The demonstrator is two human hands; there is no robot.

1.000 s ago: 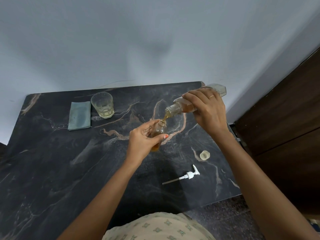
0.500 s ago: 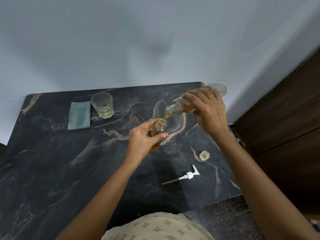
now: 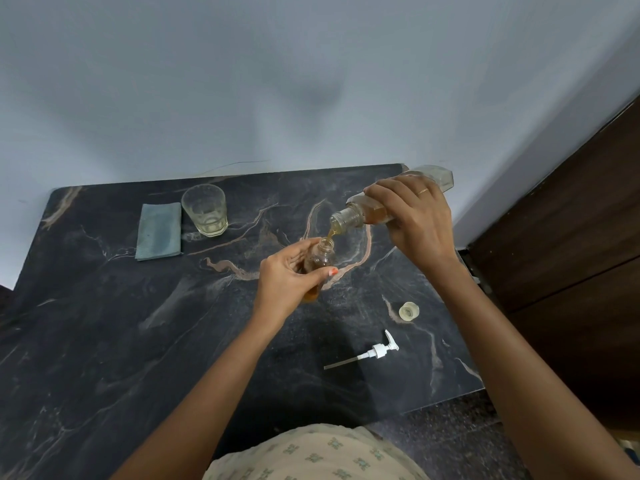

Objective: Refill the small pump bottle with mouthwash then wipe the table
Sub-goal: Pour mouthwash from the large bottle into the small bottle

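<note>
While my right hand [image 3: 414,216] grips the tilted mouthwash bottle [image 3: 367,213] and my left hand [image 3: 289,284] wraps the small pump bottle [image 3: 320,259] above the table [image 3: 104,341], I keep the stream thin and centred on its neck.

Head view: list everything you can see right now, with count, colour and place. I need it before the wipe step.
table: one, black marble with pale and rust veins, against the wall
cloth: one, grey-blue, folded, far left of the table
glass: one, clear, a little pale liquid at the bottom, just right of the cloth
large bottle: one, clear with amber liquid, tipped, pouring
small bottle: one, clear, partly filled with amber, below the large bottle's mouth
cap: one, translucent pale yellow, right side of the table
pump head: one, white with tube, lying near the front edge
left hand: holds the small bottle
right hand: holds the large bottle
</note>
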